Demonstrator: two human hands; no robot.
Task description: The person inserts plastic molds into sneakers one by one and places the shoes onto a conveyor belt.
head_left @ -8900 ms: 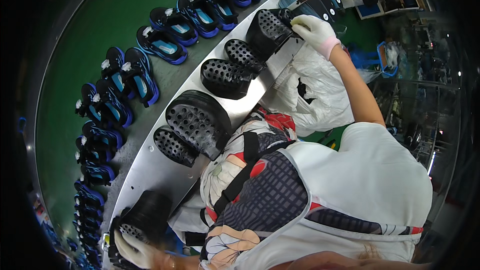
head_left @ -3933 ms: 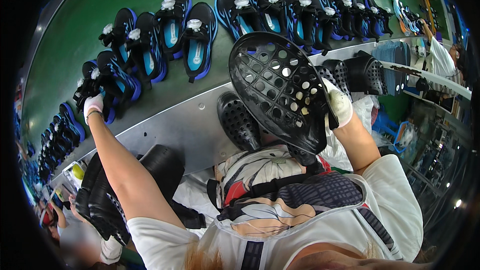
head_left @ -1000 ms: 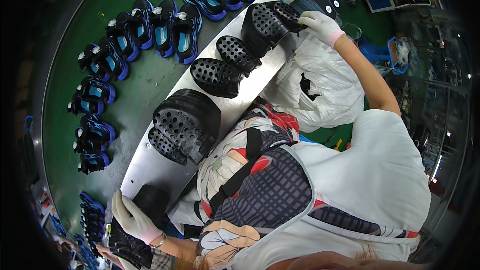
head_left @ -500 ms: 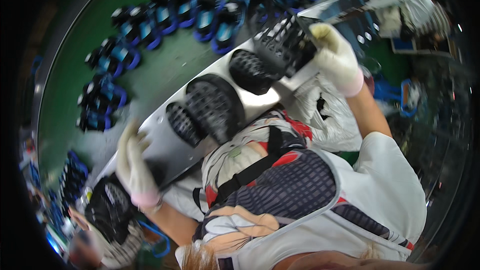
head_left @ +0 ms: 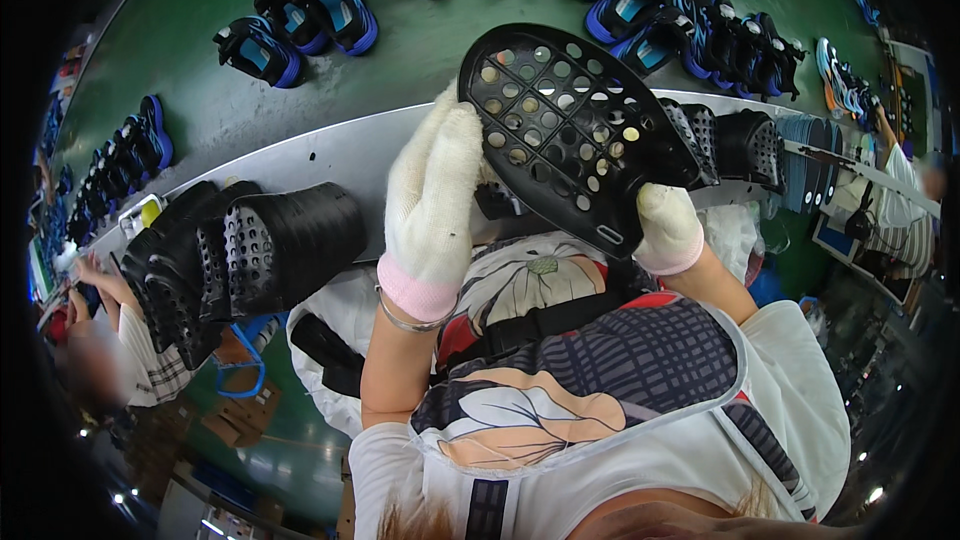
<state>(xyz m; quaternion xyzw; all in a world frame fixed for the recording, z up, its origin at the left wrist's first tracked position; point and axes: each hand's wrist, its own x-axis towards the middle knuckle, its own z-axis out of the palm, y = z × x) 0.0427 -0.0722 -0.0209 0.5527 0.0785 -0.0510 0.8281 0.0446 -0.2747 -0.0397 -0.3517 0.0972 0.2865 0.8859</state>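
Observation:
A black perforated plastic shell [head_left: 560, 130], rounded at one end and narrowing at the other, is held up in front of me. Rows of round holes and crossing ribs cover its face. My left hand [head_left: 435, 190], in a white knitted glove with a pink cuff, presses its straight fingers along the shell's left edge; its thumb is hidden. The same kind of glove covers my right hand [head_left: 669, 228], which grips the narrow lower right part, most fingers out of sight behind it. More black shells [head_left: 285, 245] stand nested on the left of the metal ledge.
A silver ledge [head_left: 345, 158] crosses before me, with further black shells [head_left: 748, 148] and flat blue-grey pieces [head_left: 803, 165] at its right. Beyond it, black-and-blue shoes [head_left: 340, 8] line a green surface [head_left: 200, 95]. One person [head_left: 150, 340] works at left, another [head_left: 905, 200] at right.
My view has turned. My left hand, earlier open over the ledge, and my right hand, earlier at the shells on the right, now both hold one raised shell.

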